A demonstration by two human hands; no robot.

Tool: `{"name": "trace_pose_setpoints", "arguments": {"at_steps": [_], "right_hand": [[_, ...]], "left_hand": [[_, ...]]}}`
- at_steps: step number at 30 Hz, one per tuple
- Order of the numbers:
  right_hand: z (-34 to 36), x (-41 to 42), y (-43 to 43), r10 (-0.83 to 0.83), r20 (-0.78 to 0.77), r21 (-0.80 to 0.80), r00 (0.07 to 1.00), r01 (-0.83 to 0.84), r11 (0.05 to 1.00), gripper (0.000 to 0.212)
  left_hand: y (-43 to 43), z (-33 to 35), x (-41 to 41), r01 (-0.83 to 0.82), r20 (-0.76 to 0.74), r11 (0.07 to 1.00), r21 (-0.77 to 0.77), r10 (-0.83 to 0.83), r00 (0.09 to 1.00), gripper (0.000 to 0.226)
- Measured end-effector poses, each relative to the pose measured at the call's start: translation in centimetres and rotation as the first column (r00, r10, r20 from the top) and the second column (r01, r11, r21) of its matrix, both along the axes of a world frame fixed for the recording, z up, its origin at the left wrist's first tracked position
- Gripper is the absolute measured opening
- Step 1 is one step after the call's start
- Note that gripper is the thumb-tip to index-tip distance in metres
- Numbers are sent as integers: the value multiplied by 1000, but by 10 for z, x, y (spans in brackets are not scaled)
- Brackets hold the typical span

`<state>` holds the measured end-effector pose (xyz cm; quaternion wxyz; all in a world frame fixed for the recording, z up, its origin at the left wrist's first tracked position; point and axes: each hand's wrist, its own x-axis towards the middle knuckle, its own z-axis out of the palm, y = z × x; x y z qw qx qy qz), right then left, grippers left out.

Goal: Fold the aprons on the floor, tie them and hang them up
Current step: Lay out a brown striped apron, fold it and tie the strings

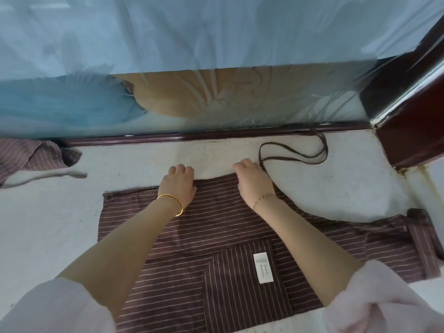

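A brown apron (216, 227) with thin pale stripes lies spread flat on the pale floor, its pocket and a white label (263, 267) near me. My left hand (179, 182) and my right hand (252, 181) sit at the apron's far top edge, fingers curled down over the hem and gripping it. The apron's thin brown neck strap (295, 152) loops across the floor just beyond my right hand. A waist tie (424, 241) lies folded at the apron's right side.
A second striped apron (31, 157) lies crumpled at the far left with its tie (48, 177) trailing on the floor. A glass partition with a dark bottom rail (192, 135) runs across ahead. A dark red wooden post (408, 131) stands at the right.
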<state>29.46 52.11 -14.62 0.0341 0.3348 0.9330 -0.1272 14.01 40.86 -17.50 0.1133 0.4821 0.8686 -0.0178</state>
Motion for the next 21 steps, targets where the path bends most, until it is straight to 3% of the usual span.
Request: {"name": "trace_pose_setpoints", "arguments": {"at_steps": [2,4,13,17,21], "right_hand": [[-14,-16,-19,140,-4,27,990,-140,990,29],[-21,-32,-33,178,5,66,984,-178,982,28],[-27,-65,-29,154,127,111,980,-169,979,25],[-29,-70,-23,98,153,-21,983,-96,995,24],[-29,-71,-17,98,145,-52,984,-92,994,23]], "left_hand": [[-12,0,-5,-21,-19,1000,2,21,1000,28],[-25,-1,-9,-30,-20,1000,0,30,999,25],[-81,3,-66,-52,7,994,-96,53,999,30],[-86,5,-85,-43,99,995,-87,51,994,30],[-82,5,-98,-46,125,992,-114,60,990,27]]}}
